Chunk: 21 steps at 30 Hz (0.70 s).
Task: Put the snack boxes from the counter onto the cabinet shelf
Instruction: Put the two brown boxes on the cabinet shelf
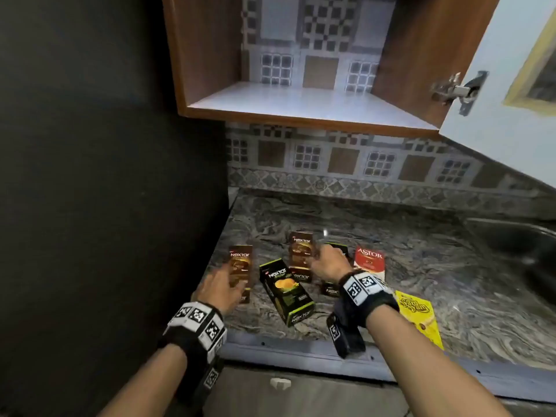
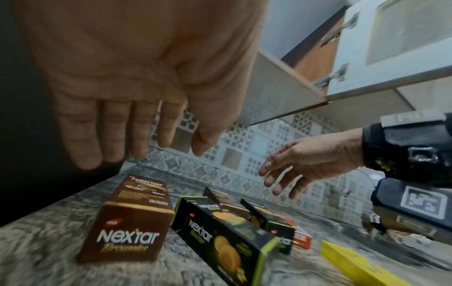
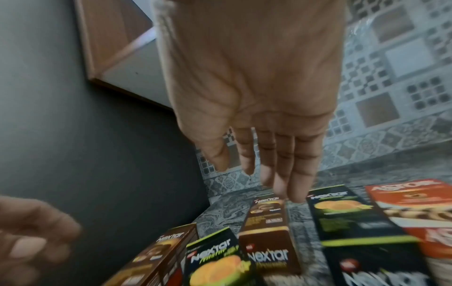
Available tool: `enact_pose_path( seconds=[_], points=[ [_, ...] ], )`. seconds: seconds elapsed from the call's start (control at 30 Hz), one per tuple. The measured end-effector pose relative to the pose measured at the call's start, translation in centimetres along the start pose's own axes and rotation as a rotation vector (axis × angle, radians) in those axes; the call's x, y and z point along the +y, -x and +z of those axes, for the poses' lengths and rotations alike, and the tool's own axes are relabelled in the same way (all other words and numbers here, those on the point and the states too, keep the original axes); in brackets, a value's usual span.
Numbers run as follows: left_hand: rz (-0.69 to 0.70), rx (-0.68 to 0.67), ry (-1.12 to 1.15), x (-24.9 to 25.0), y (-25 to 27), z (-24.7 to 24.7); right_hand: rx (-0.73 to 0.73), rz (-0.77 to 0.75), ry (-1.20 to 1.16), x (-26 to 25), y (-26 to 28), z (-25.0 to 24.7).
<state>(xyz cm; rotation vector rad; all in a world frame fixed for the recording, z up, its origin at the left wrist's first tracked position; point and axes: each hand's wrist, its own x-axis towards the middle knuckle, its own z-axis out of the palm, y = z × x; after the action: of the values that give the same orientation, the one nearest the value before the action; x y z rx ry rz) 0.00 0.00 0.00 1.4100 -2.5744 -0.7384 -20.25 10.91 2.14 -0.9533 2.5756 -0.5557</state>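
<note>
Both hands reach forward over a marbled grey counter (image 1: 406, 251), palms down, fingers straight and slightly spread, holding nothing. From the head view, the left hand (image 1: 221, 288) sits at about 7 o'clock of the cluster of snack boxes, hovering above the near end of a brown Nextar box (image 1: 240, 267); whether it touches the box cannot be told. In the left wrist view its fingers (image 2: 110, 135) hang above that same brown box (image 2: 132, 228) with a gap below them. The right hand (image 1: 328, 263) is at the middle of the cluster, its fingertips near a second brown Nextar box (image 1: 301, 255), which lies at 12 o'clock. In the right wrist view those fingers (image 3: 281, 164) float above this box (image 3: 267, 232), apart from it.

Six boxes lie flat on the counter. A black and green Nextar box (image 1: 285, 291) lies angled between the two brown ones. Another black and green box (image 3: 347, 214) lies under the right wrist, mostly hidden from the head view. A red Astor box (image 1: 369, 263) lies at 2 o'clock, just beside it. A yellow box (image 1: 418, 314) lies at 4 o'clock, near the counter's front edge.

Above, at 12 o'clock, the wall cabinet stands open, showing its white shelf (image 1: 301, 100). Its door (image 1: 496, 109) swings out to the right. Patterned tiles (image 1: 346, 164) cover the wall behind the counter.
</note>
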Motion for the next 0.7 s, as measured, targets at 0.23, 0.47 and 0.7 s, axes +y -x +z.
enact_pose_path(
  seconds=[0.23, 0.47, 0.7],
  points=[
    [-0.222, -0.04, 0.013, 1.4, -11.9, 3.9, -0.107, 0.158, 0.092, -0.6, -13.4, 2.2],
    [-0.263, -0.062, -0.046, 1.9, -15.6, 5.9, -0.096, 0.254, 0.149, 0.0, -18.5, 5.1],
    [-0.206, 0.014, -0.001, 2.7, -13.3, 3.6, 0.035, 0.176, 0.079, -1.4, -16.8, 2.6]
  ],
)
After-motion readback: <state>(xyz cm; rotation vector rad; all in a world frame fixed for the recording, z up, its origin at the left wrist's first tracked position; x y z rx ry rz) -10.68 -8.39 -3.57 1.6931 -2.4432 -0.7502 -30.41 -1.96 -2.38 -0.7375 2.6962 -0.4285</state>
